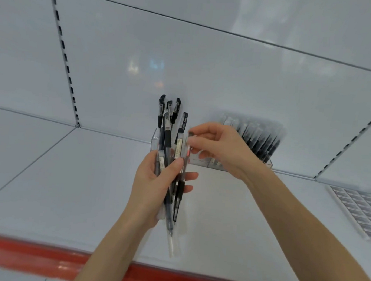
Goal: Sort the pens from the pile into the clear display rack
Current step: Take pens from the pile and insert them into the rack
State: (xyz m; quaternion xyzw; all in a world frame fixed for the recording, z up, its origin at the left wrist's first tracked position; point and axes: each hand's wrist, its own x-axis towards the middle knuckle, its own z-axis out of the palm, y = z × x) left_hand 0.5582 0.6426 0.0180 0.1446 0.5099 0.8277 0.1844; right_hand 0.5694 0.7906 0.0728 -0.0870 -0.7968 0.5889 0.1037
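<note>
My left hand (154, 182) grips a bundle of several pens (170, 126), black-capped and clear-bodied, held upright above the white shelf. With thumb and fingertips, my right hand (219, 147) pinches the top of one clear pen (188, 149) at the bundle's right side. Behind both hands stands the clear display rack (266, 142) against the back wall. Its right part holds a slanted row of dark pens; its left part is mostly hidden by the bundle and my hands.
The white shelf (65, 186) has a red front edge strip (27, 254). A flat pack of white items (361, 211) lies at the right. Slotted uprights run up the back panel at left (65, 53) and right (353, 140).
</note>
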